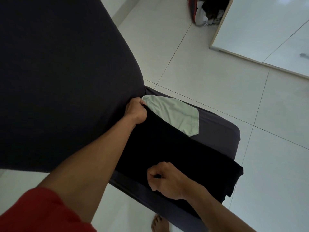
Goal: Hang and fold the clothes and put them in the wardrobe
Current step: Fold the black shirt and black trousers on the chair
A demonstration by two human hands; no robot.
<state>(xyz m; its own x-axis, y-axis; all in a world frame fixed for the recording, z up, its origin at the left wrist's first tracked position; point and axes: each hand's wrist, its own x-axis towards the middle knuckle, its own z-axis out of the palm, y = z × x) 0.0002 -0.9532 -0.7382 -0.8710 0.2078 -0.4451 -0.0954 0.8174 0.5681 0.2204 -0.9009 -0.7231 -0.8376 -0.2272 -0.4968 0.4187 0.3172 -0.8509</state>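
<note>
A black cloth garment [175, 148] lies spread across a dark grey fabric-covered seat [217, 124], overlapping a pale green cloth piece [177, 113] at its far end. The left hand [136, 112] pinches the garment's far edge with curled fingers. The right hand [165, 179] grips its near part, fingers curled round a fold. Far right, a bag of crumpled clothes [205, 12] sits on the white tiled floor [217, 72].

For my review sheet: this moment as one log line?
fold | left hand pinches black garment | right hand pinches it | on sofa
</note>
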